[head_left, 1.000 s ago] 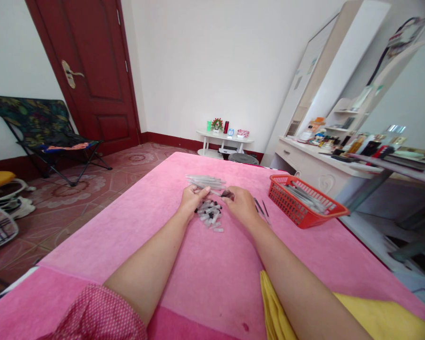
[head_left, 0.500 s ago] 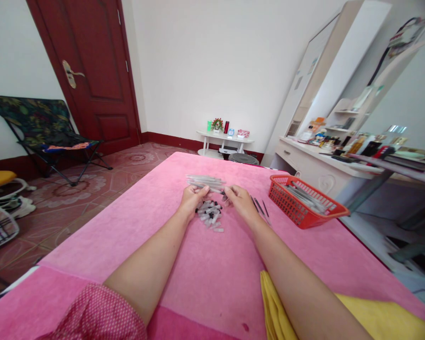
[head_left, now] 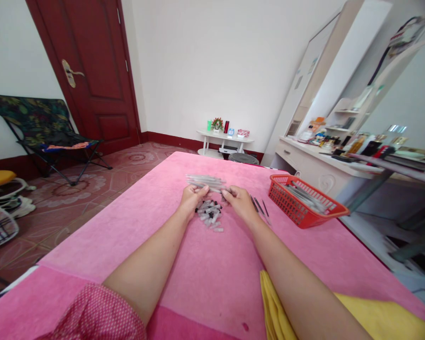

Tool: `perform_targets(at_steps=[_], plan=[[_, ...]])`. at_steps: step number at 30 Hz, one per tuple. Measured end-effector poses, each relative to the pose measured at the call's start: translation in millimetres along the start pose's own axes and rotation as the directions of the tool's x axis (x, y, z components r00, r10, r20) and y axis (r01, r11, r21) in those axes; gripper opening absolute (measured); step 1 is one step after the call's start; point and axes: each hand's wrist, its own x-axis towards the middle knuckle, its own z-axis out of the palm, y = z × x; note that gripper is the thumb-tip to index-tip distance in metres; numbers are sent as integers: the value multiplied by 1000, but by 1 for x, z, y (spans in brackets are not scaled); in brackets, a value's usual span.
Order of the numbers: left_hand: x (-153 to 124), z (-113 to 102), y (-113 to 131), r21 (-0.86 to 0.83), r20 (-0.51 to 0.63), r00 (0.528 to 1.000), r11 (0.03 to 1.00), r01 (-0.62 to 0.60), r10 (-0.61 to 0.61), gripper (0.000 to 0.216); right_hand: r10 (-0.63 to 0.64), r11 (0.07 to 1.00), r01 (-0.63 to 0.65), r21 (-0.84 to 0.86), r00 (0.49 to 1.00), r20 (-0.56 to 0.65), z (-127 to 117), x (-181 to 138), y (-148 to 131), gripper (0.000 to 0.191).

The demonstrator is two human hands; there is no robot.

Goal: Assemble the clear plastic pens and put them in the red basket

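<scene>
My left hand (head_left: 192,197) is closed in a pinch on a slim greyish pen (head_left: 215,190), which spans the gap to the other hand. My right hand (head_left: 238,198) pinches the pen's right end, where a dark tip shows; the fingers hide most of it. Just beyond the hands lies a stack of clear-grey pens (head_left: 205,180), side by side. Between my wrists sits a heap of small pen caps (head_left: 209,215), translucent and black. A few dark, thin pens (head_left: 258,205) lie to the right of my right hand.
An orange-red plastic basket (head_left: 297,215) with more pens stands on the right of the pink-covered table (head_left: 127,241). Yellow cloth (head_left: 378,314) lies under my right forearm. A cluttered dressing table (head_left: 315,151) is beyond the right edge; a folding chair (head_left: 56,127) stands left.
My right hand has shifted very slightly left, closer to the left hand along the pen. The left hand, the pen stack and the heap of caps look the same.
</scene>
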Motion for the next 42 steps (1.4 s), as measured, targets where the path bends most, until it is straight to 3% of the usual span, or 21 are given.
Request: perform_targets(at_steps=[3, 8, 12, 16, 20, 24, 28, 33, 38, 42], plan=[[0, 0, 0, 11, 12, 1000, 1000, -6, 6, 43, 72, 997, -73, 11, 997, 39, -1, 0, -1, 41], [1, -2, -1, 12, 18, 1000, 1000, -10, 9, 42, 30, 999, -30, 20, 1000, -8, -1, 1, 1, 28], [0, -1, 0, 19, 21, 1000, 1000, -14, 13, 44, 90, 995, -91, 35, 995, 46, 0, 1, 3, 41], [-1, -1, 1, 24, 17, 1000, 1000, -9, 9, 45, 58, 998, -58, 16, 998, 32, 0, 2, 4, 31], [0, -1, 0, 38, 21, 1000, 999, -9, 9, 45, 97, 995, -99, 33, 993, 74, 0, 1, 1, 38], [0, -1, 0, 28, 8, 1000, 1000, -8, 8, 44, 80, 997, -81, 15, 996, 35, 0, 0, -1, 27], [0, -2, 0, 35, 23, 1000, 999, -6, 6, 45, 89, 996, -88, -13, 994, 57, 1, 0, -1, 36], [-1, -2, 1, 24, 19, 1000, 1000, -8, 8, 44, 59, 998, -59, 0, 998, 17, 1, 0, 0, 24], [-1, -2, 1, 27, 14, 1000, 1000, -10, 10, 44, 120, 992, -122, 37, 991, 66, -1, 1, -1, 34], [-1, -1, 1, 28, 12, 1000, 1000, -6, 6, 44, 91, 994, -94, 55, 995, 45, -2, 0, -4, 26]])
